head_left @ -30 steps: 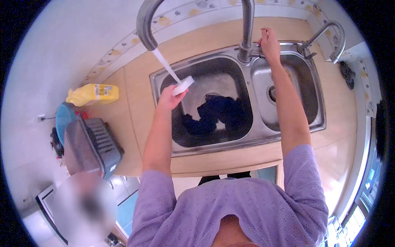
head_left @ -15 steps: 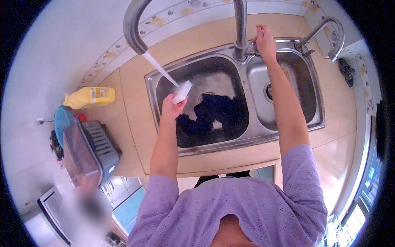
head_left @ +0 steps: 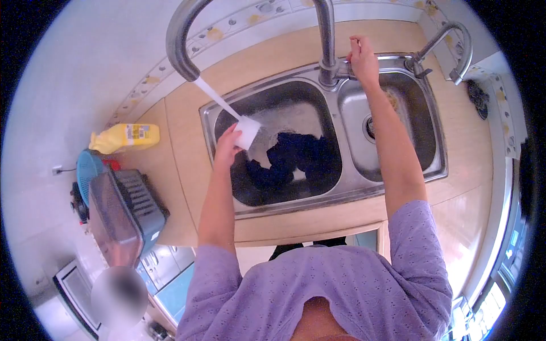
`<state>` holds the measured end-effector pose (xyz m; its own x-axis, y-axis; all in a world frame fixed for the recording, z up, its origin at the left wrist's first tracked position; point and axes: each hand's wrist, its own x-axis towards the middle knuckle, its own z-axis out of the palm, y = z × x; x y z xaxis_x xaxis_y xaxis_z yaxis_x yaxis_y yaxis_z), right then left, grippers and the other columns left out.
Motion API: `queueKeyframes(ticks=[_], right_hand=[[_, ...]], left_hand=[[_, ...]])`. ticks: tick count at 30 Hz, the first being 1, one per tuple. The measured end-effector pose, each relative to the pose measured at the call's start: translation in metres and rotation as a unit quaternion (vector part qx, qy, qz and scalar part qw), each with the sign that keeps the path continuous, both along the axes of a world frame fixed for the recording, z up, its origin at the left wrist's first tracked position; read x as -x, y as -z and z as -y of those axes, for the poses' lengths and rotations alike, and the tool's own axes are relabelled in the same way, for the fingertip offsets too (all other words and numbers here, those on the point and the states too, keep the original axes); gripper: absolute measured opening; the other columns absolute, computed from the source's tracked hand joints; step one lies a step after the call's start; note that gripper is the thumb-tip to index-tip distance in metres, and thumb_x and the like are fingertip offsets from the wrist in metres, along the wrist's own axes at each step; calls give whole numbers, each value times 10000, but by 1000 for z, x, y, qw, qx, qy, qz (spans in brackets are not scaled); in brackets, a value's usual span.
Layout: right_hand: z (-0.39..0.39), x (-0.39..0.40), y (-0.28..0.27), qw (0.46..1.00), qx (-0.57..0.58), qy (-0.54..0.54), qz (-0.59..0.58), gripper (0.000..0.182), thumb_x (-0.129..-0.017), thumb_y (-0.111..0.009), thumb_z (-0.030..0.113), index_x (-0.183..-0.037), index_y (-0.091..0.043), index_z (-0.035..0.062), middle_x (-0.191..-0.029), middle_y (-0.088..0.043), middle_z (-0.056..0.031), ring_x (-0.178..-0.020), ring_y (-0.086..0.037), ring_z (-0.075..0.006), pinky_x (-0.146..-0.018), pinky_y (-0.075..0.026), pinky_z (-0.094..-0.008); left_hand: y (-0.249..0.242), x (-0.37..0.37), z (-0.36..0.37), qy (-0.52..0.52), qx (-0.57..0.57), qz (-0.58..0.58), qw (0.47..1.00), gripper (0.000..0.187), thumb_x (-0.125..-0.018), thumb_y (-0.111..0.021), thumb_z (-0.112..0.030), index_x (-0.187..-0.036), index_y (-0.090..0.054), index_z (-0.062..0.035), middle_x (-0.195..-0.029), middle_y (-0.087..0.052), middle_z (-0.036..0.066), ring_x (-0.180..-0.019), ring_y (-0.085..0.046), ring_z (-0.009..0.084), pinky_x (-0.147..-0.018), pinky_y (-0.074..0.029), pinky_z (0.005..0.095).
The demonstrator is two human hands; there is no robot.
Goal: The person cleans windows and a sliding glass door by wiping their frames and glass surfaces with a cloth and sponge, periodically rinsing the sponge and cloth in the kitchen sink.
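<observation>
Under the running stream, my left hand (head_left: 227,146) grips a white rectangular block (head_left: 248,133), sponge-like in look, with thumb and fingers on its near edge. Water from the tall faucet (head_left: 183,59) lands on its upper side. My right hand (head_left: 364,62) is closed at the faucet's handle (head_left: 344,70), behind the smaller basin; part of the handle is hidden by the fingers. Below the block, dark navy cloth (head_left: 304,153) lies crumpled and wet in the larger sink basin (head_left: 227,108).
A second, smaller tap (head_left: 465,54) curves over the right basin (head_left: 352,142). On the counter's left are a yellow bottle (head_left: 125,138), a blue basket (head_left: 90,170) and a grey plastic rack (head_left: 122,216). Dark mesh (head_left: 478,99) lies by the right wall. Another person (head_left: 119,298) is at lower left.
My left hand has shifted slightly left and turned the white block so its broad face shows more. My right hand stays at the handle, and the water still runs.
</observation>
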<state>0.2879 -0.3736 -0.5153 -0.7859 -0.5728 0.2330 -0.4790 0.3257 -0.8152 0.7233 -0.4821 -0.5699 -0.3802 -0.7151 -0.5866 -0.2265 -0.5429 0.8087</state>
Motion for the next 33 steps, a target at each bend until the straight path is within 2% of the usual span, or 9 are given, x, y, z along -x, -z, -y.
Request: queueKeyframes(ticks=[5, 8, 17, 20, 22, 26, 29, 31, 33], right_hand=[[-5, -6, -15, 1000, -13, -2, 24, 279, -947, -473, 339, -1124, -576, 150, -686, -629, -73, -669, -628, -205, -659, -474, -342], [-10, -2, -17, 998, -56, -19, 31, 331, -934, -430, 441, -1174, -536, 238, -805, -685, -82, -822, -641, -348, -731, -489, -462], [11, -8, -18, 971, -172, 21, -166, 353, -920, -498, 344, -1209, -577, 157, -915, -679, -144, -841, -657, -301, -765, -494, -362], [-13, -5, -23, 989, -71, -66, -113, 414, -901, -523, 363, -1245, -506, 134, -1058, -625, -214, -911, -623, -376, -803, -487, -460], [-50, -43, -49, 993, 83, 16, -80, 409, -914, -526, 320, -1218, -529, 46, -1098, -644, -136, -993, -618, -230, -836, -469, -342], [-90, -145, -38, 953, 62, -192, 228, 513, -922, -536, 391, -1305, -472, 54, -1127, -615, -90, -1034, -569, -155, -836, -467, -313], [-89, -228, -32, 720, 31, -162, 674, 957, -776, -520, 713, -1454, -201, 119, -1433, -304, -173, -1194, -436, -348, -931, -421, -491], [-78, -256, -22, 667, 52, -152, 728, 945, -755, -509, 748, -1446, -236, 164, -1349, -398, -169, -1161, -453, -308, -894, -432, -470], [-64, -272, -14, 702, 105, -131, 692, 895, -759, -505, 748, -1403, -307, 158, -1197, -520, -129, -1042, -525, -244, -832, -458, -432]], left_hand=[[-10, 34, 21, 64, -2, 79, 995, 535, -820, -591, -182, -1325, -463, -58, -1084, -623, 95, -897, -636, 214, -709, -536, 366], [-16, 54, 15, 80, 21, 63, 995, 548, -820, -607, -169, -1337, -456, -67, -1100, -620, 89, -897, -634, 210, -711, -535, 363], [-42, 36, -7, 148, 55, 137, 978, 578, -826, -625, -124, -1371, -432, -133, -1150, -602, 69, -940, -617, 203, -757, -532, 374], [-60, 25, -21, 153, 82, 115, 978, 579, -824, -629, -100, -1368, -428, -109, -1149, -599, 79, -944, -608, 193, -737, -530, 362], [-62, 11, -30, 141, 110, 38, 983, 570, -815, -648, -89, -1349, -448, -81, -1120, -610, 89, -910, -608, 181, -698, -524, 321], [-99, 8, -63, 158, 186, 39, 969, 543, -792, -686, -103, -1276, -461, 1, -1093, -611, 108, -940, -594, 179, -815, -484, 307], [-117, 22, -97, 207, 332, 128, 911, 538, -792, -685, -120, -1280, -470, -46, -1170, -593, 131, -1031, -587, 239, -865, -472, 356], [-131, 43, -129, 217, 361, 244, 873, 502, -763, -713, -166, -1203, -506, -41, -1111, -623, 153, -1004, -610, 260, -838, -484, 368], [-129, 50, -151, 254, 423, 233, 838, 509, -775, -707, -201, -1211, -505, -33, -1159, -601, 157, -1060, -581, 257, -888, -455, 367]])
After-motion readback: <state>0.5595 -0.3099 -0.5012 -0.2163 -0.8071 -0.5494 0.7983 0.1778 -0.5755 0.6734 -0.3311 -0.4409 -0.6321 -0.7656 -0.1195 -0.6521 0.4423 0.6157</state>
